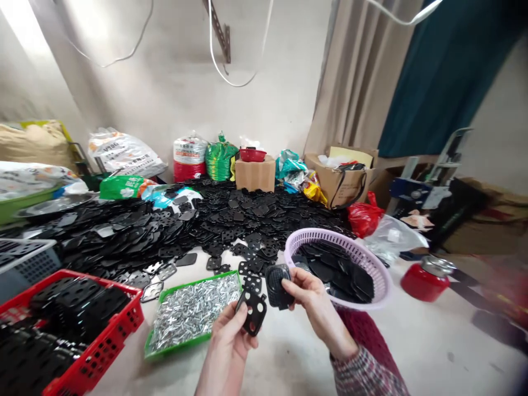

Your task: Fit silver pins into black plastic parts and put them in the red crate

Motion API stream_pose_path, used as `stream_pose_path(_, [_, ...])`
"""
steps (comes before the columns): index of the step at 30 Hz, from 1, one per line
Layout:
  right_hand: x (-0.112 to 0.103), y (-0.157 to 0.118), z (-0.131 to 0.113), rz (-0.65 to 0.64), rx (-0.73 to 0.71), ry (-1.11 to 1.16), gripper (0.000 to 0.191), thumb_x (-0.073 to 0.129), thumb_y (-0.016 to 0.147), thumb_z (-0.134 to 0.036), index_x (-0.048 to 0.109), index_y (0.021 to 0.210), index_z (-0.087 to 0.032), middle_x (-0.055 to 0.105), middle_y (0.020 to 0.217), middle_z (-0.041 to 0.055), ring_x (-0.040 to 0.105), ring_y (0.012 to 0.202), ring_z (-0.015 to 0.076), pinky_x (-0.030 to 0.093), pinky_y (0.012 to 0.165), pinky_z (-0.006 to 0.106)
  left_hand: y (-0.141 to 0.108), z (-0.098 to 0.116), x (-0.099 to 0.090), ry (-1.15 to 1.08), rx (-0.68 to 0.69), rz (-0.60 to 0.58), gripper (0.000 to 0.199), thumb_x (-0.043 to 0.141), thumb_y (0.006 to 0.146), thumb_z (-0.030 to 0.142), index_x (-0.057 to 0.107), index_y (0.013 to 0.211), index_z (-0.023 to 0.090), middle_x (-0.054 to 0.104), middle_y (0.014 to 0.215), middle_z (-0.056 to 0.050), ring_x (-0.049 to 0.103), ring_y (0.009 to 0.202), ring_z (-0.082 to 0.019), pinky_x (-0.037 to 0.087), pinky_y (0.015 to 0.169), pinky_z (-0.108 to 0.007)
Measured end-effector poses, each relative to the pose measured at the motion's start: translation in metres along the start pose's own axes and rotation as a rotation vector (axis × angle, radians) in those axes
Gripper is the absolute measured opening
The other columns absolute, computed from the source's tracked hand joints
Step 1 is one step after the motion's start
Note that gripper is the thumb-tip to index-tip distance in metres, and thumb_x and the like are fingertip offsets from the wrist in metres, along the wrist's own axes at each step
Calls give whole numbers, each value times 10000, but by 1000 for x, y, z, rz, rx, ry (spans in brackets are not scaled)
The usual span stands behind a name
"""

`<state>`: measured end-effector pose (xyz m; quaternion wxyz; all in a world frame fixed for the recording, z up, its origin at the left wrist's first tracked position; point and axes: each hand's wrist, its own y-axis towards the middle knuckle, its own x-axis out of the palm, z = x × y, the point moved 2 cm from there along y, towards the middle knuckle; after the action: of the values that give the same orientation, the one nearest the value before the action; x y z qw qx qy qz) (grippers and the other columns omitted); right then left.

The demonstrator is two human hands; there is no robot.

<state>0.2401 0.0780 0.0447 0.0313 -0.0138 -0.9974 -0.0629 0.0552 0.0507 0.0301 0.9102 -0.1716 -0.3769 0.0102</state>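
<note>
Pinches a holed black plate (256, 317) in the fingers of the left hand (229, 335), a textured black pad (277, 286) in those of the right hand (311, 300). Holds both on roughly upright long axes, with the pad just right of the left fingertips and slightly farther off. Has a green tray (181, 350) of metal pins (193, 311) left of the left fingers, a lilac basket (381, 275) of black pieces (330, 264) just beyond the right.

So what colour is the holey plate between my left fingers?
The plate is black; it shows best in the head view.
</note>
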Motion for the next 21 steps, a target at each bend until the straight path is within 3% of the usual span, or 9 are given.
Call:
stream_pose_path(3, [17,-6,4,26,-218,-233,56,627,819,-246,639,848,-200,648,831,33,623,770,195,511,682,297,-1,2,-1,-112,-44,34,182,751,750,126,698,924,128,745,892,-75,653,591,-108,530,476,-191])
stream_pose_path(6, [26,-13,5,-2,-486,-492,195,513,831,-99,653,880,-227,644,1103,60,615,1010,211,490,887,335,-3,4,-8,-173,-70,47,162,730,767,98,691,922,131,739,882,-64,668,627,-121,561,532,-216])
stream_pose_path(11, [40,-22,4,-183,-641,-513,288,402,916,-90,650,934,-236,600,1270,69,496,1266,228,437,1035,403,-4,1,-14,-95,-67,-27,177,795,721,169,697,866,145,714,758,-46,611,553,-99,469,460,-180])
stream_pose_path(15, [45,-25,-1,8,-534,-407,245,445,952,-201,660,1062,-242,630,1219,87,553,1187,242,449,1021,409,-3,5,-17,58,128,10,195,807,705,253,717,831,134,684,712,-31,560,531,-80,402,450,-168])
stream_pose_path(17, [47,-26,-5,74,-412,-391,196,512,929,-273,688,1009,-234,669,1086,89,615,1034,243,514,896,361,-4,6,-18,147,207,46,191,801,704,276,726,820,144,675,716,-19,534,534,-74,375,453,-167])
stream_pose_path(21, [55,-26,-10,53,-206,-379,161,638,812,-313,705,927,-222,667,920,59,617,758,201,523,649,289,-8,5,-17,306,324,118,184,792,692,293,735,784,144,620,646,4,444,503,-76,328,445,-187])
